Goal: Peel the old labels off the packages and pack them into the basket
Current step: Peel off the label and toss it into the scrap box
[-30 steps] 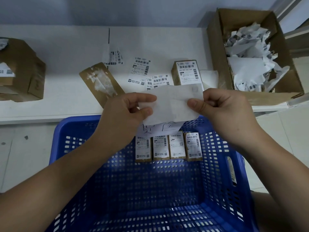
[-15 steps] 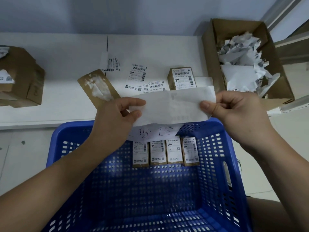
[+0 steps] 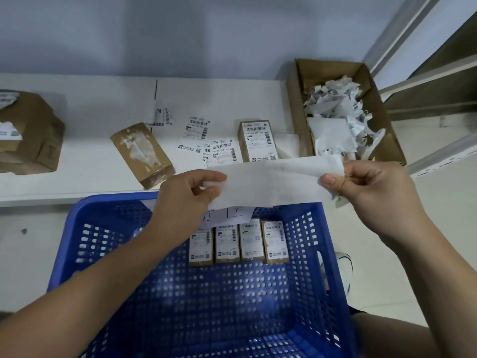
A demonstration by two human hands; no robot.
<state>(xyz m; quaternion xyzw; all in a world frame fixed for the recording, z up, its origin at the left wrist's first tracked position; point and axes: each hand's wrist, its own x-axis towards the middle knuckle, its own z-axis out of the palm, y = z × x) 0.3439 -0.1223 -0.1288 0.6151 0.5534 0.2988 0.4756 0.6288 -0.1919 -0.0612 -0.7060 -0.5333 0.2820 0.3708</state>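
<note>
**Inspector:** Report grip and position.

**Operator:** I see the left hand [image 3: 187,196] pinching one end of a white paper strip [image 3: 273,180] between thumb and curled fingers. The right hand [image 3: 369,188] pinches the other end the same way. The strip is stretched between them, above the far rim of the blue basket [image 3: 333,254].

**Inspector:** The packages?

**Operator:** Four labelled packages [image 3: 238,244] stand in a row against the basket's far wall. One labelled package [image 3: 256,140] sits on the shelf at 12 o'clock from the strip; a stripped package [image 3: 140,153] lies at 10 o'clock.

**Inspector:** Handling?

**Operator:** I judge the strip light, limp and easily torn, so hold it at the ends. The packages look small, light and stiff; take them by the long sides. The waste box [image 3: 387,120] at 1 o'clock holds crumpled paper.
</note>
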